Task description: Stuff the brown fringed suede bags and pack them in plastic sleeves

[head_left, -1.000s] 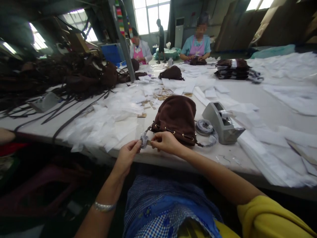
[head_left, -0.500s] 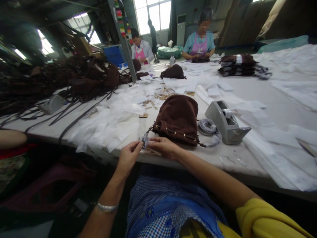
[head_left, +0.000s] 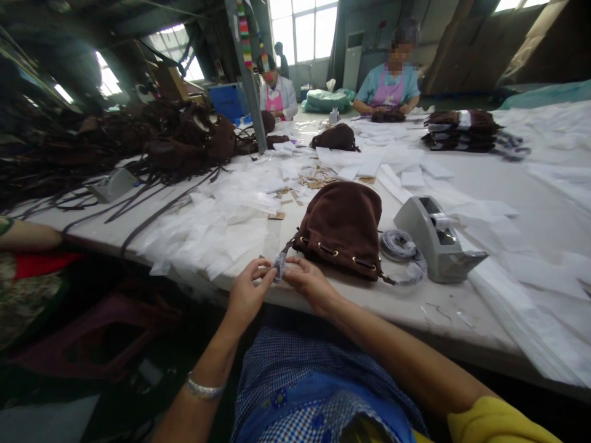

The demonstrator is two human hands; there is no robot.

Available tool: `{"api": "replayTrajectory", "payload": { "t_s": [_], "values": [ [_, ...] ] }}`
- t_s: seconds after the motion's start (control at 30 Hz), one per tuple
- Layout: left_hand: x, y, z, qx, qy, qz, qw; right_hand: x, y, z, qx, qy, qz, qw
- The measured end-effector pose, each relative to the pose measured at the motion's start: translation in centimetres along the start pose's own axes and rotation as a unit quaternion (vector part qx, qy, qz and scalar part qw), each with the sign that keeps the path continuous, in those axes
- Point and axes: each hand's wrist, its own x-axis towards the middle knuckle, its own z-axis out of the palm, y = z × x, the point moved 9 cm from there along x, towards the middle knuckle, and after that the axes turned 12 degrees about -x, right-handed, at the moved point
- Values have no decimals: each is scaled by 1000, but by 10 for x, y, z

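A dark brown drawstring bag (head_left: 341, 227) with gold eyelets lies on the table in front of me, its eyelet edge toward me. From its left corner a strap runs to a small bundle in clear plastic wrap (head_left: 279, 266). My left hand (head_left: 249, 292) pinches this wrapped strap between thumb and fingers. On its other side my right hand (head_left: 311, 283) has its fingers closed on the same wrapped piece, close to the bag's lower left corner. To the bag's right lies a coil of plastic-wrapped strap (head_left: 398, 245), joined to the bag's right corner.
A grey tape dispenser (head_left: 431, 240) stands right of the coil. White sheets (head_left: 221, 215) cover the table's left side, with brown bags (head_left: 184, 144) heaped beyond. Stacked brown bags (head_left: 462, 130) lie at the back right. Co-workers sit across the table; another person's arm (head_left: 32, 237) shows at far left.
The view has shifted a little, so the table scene sits further right. My hands still hold the wrapped strap, and the left fingers are bent differently around it.
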Motion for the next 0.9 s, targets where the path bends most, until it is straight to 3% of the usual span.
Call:
{"api": "replayTrajectory", "payload": {
  "t_s": [0.13,0.23,0.37,0.5,0.67,0.8,0.9],
  "values": [
    [-4,12,0,59,4,34,998,-1,-2,1,-14,8,-15,1000],
    [-5,13,-2,42,34,39,998,2,-3,0,-32,44,-27,998],
    [-4,-10,-9,-75,93,-41,992,5,-2,0,-35,63,-32,997],
    [-4,-29,0,-183,67,-126,973,6,-2,0,-31,48,-23,998],
    [0,-18,9,-185,7,-64,981,9,-5,-4,-54,35,-10,998],
    [2,-17,4,-144,34,-34,988,12,-8,-4,-63,22,-10,998],
    [3,-18,9,-170,22,-31,985,13,-8,-5,-74,23,-12,997]
  ]
}}
